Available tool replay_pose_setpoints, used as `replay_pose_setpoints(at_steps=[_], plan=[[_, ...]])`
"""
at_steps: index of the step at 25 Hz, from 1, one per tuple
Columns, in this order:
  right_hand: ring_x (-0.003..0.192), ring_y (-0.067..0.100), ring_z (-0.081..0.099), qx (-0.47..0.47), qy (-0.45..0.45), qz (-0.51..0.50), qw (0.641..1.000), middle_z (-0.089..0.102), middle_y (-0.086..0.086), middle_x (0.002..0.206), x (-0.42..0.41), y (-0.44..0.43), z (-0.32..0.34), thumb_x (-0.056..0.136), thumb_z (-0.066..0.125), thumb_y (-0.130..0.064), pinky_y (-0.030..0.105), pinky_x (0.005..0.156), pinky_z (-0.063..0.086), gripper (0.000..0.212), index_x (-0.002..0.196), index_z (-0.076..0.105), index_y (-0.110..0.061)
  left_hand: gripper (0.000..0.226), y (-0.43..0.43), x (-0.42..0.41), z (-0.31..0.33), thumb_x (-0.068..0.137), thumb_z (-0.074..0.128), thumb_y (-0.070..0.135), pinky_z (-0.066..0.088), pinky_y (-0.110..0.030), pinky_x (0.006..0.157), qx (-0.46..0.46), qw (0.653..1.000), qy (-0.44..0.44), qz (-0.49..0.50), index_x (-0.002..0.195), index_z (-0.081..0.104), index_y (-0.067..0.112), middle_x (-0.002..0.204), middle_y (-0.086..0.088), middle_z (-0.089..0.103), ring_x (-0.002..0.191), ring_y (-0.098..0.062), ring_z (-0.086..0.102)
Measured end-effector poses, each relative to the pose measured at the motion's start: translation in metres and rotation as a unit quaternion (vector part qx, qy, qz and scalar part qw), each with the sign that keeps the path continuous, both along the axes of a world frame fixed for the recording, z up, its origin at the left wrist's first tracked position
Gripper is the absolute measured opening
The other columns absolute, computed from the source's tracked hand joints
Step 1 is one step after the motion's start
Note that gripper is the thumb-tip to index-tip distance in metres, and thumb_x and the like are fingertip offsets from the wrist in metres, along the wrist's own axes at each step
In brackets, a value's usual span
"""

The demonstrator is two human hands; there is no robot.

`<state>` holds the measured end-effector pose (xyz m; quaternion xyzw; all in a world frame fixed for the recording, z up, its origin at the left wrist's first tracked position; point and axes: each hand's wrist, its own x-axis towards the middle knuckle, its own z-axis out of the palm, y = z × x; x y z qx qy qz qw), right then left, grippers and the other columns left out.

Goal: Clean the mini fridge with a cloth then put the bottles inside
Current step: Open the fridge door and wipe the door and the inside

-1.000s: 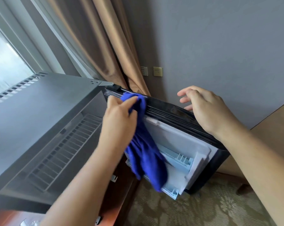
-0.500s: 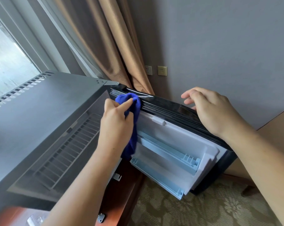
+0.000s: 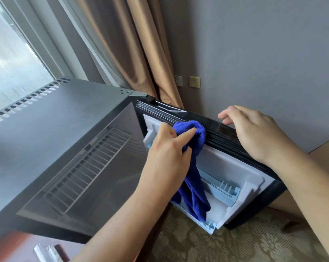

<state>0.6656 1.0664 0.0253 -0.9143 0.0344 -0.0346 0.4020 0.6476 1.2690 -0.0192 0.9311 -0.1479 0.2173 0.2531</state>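
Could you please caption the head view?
Left hand holds blue microfibre cloth against open black fridge door; right hand holds its edge.

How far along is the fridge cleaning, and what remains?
Done: the fridge door stands open. In hand: the left hand presses the blue cloth on the door's upper seal while the right hand holds the door's top edge. Left: no bottles sit on the door shelf or wire rack yet.

Left hand [image 3: 167, 148], right hand [image 3: 258, 133]: both curled.
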Motion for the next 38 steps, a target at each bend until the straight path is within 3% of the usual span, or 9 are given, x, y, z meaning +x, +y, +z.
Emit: replay_pose_setpoints(at_steps=[4,10,16,19,24,27,31,34,38], plan=[[0.103,0.028,0.06,-0.026,-0.015,-0.002,1.0,0.071,0.003,0.101,-0.004,0.001,0.0,0.106,0.03,-0.049,0.042,0.089,0.046,0.047,0.105,0.065,-0.018,0.041,0.032,0.026,0.005,0.092,0.063,0.011,0.036,-0.025,0.075,-0.006,0.998,-0.005,0.069,0.126,0.072,0.031,0.101,-0.002,0.042,0.084,-0.021,0.051],[0.106,0.025,0.061,-0.015,-0.016,0.003,1.0,0.072,-0.001,0.104,-0.008,0.004,0.001,0.107,0.031,-0.047,0.043,0.096,0.048,0.046,0.107,0.068,-0.02,0.042,0.073,0.07,0.017,0.097,0.052,0.009,0.037,-0.029,0.082,0.001,0.988,0.033,0.148,0.131,0.07,0.028,0.111,-0.012,0.047,0.095,-0.032,0.055],[0.106,0.016,0.064,0.057,-0.04,-0.013,0.997,0.073,-0.015,0.101,-0.004,0.0,-0.001,0.098,0.032,-0.053,0.044,0.101,0.05,0.044,0.099,0.072,-0.035,0.038,0.042,0.039,0.004,0.096,0.057,0.009,0.036,-0.024,0.078,-0.035,0.995,0.006,0.088,0.125,0.073,0.028,0.104,-0.004,0.046,0.085,-0.01,0.04],[0.107,0.015,0.064,0.052,-0.036,-0.009,0.998,0.073,-0.016,0.102,-0.003,0.001,-0.001,0.102,0.033,-0.051,0.042,0.1,0.049,0.042,0.099,0.072,-0.035,0.031,0.009,0.007,-0.003,0.088,0.061,0.01,0.036,-0.021,0.073,-0.042,0.999,-0.012,0.022,0.113,0.075,0.022,0.096,0.0,0.044,0.082,-0.008,0.042],[0.112,0.016,0.061,0.005,-0.022,-0.001,1.0,0.071,-0.013,0.11,-0.002,0.001,-0.002,0.104,0.031,-0.052,0.035,0.091,0.043,0.043,0.106,0.071,-0.036,0.045,-0.026,-0.024,-0.006,0.088,0.058,0.012,0.034,-0.019,0.072,-0.026,0.999,-0.001,-0.024,0.129,0.067,0.024,0.098,0.002,0.04,0.081,-0.016,0.049],[0.111,0.02,0.06,-0.019,-0.023,0.006,1.0,0.071,-0.007,0.111,-0.005,0.001,0.001,0.105,0.032,-0.052,0.036,0.09,0.044,0.042,0.109,0.07,-0.036,0.046,-0.015,-0.012,-0.005,0.086,0.061,0.006,0.028,-0.017,0.071,-0.026,0.999,0.0,-0.019,0.127,0.07,0.026,0.098,-0.003,0.045,0.083,-0.02,0.051],[0.103,0.024,0.06,-0.036,-0.022,0.014,0.999,0.072,-0.003,0.102,-0.008,0.002,0.002,0.104,0.036,-0.049,0.039,0.087,0.049,0.041,0.107,0.068,-0.024,0.043,0.026,0.024,-0.003,0.093,0.059,0.009,0.03,-0.02,0.075,-0.03,0.997,0.003,0.075,0.131,0.069,0.028,0.103,-0.005,0.044,0.09,-0.02,0.049],[0.095,0.017,0.06,-0.04,-0.023,0.017,0.999,0.067,-0.018,0.089,-0.01,0.004,0.0,0.1,0.043,-0.049,0.033,0.076,0.045,0.03,0.103,0.067,-0.031,0.043,0.055,0.055,0.003,0.099,0.053,0.013,0.035,-0.027,0.082,-0.028,0.989,0.025,0.143,0.138,0.064,0.028,0.11,-0.01,0.045,0.094,-0.028,0.053],[0.096,0.01,0.063,-0.025,-0.032,0.018,0.999,0.066,-0.026,0.088,-0.011,0.004,-0.004,0.096,0.05,-0.051,0.033,0.082,0.049,0.022,0.099,0.067,-0.037,0.038,0.081,0.087,0.006,0.096,0.05,0.008,0.038,-0.032,0.077,0.032,0.985,0.021,0.168,0.127,0.069,0.017,0.107,-0.016,0.046,0.088,-0.038,0.056]])
